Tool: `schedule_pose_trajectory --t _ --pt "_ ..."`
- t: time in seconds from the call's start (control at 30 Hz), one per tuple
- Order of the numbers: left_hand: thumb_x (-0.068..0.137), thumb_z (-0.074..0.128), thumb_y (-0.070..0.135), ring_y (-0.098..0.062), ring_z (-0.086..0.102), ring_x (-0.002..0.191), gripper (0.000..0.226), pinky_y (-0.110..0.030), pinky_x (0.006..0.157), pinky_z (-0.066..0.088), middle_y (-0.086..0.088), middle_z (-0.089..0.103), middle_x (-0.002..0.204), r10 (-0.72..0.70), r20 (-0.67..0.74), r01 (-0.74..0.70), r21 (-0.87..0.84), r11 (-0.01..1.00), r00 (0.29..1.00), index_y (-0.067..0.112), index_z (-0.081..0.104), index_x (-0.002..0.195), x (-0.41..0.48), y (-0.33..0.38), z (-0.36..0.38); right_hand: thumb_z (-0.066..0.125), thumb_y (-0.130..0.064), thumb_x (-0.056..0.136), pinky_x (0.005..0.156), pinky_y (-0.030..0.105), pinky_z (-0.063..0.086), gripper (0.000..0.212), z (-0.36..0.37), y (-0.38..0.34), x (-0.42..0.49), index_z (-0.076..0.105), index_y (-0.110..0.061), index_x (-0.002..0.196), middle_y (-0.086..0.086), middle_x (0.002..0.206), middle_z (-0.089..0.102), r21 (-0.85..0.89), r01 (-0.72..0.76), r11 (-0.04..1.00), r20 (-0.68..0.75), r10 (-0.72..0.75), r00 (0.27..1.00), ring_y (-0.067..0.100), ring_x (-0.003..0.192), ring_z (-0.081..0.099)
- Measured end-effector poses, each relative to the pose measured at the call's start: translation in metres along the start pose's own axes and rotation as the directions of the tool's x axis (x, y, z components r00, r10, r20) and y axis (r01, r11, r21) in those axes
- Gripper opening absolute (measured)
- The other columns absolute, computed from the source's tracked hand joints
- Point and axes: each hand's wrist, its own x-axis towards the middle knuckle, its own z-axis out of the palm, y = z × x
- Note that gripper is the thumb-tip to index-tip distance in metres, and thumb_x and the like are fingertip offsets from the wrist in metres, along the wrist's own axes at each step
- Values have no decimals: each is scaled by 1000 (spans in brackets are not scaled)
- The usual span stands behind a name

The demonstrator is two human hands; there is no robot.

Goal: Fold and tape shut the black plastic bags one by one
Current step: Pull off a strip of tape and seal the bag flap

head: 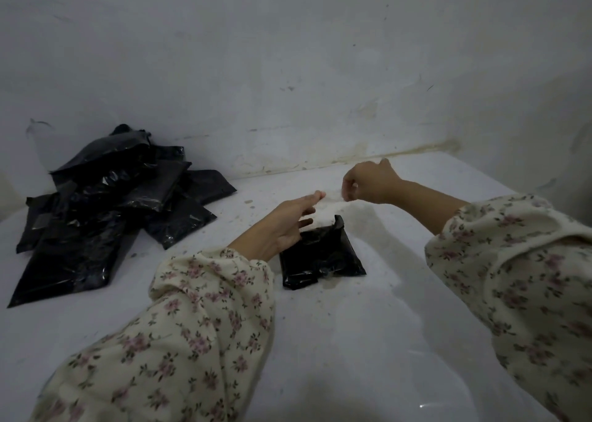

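Floral sleeves [208, 309]; left hand [288, 219] flat-fingered on glossy square black bag [323, 255]; right hand [368, 181] pinches translucent tape [334, 197].

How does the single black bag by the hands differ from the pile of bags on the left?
The single bag lies alone and flat, partly under the left hand; the pile of bags is heaped, overlapping, untouched, nearer the wall. The single bag looks smaller and squarer than the pile's front bag. All are glossy black plastic on the white surface.
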Motion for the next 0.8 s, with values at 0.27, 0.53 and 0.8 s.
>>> schedule_pose_trajectory --t 0.27,0.53,0.8 --pt "92 38 39 -16 43 88 36 -28 72 39 0 43 97 30 74 -19 -152 988 997 28 72 99 -2 0 -15 57 -13 92 73 20 39 16 -14 -3 -16 72 -15 87 0 87 65 653 -140 745 252 -39 967 8 78 52" --pt "91 33 52 -18 43 102 50 -38 97 35 1 47 99 100 140 -85 -107 991 985 31 77 99 -4 -3 -26 66 -11 86 68 19 40 7 -14 2 -9 72 -11 89 3 91 68 660 -161 734 199 37 979 11 85 57" --pt "94 52 44 -15 48 101 27 -31 90 35 3 50 103 137 -33 -123 268 956 990 28 72 103 -1 -5 -23 75 -52 72 99 40 27 37 -5 -1 -8 70 -29 102 -12 90 68 520 -91 849 80 58 995 9 98 56"
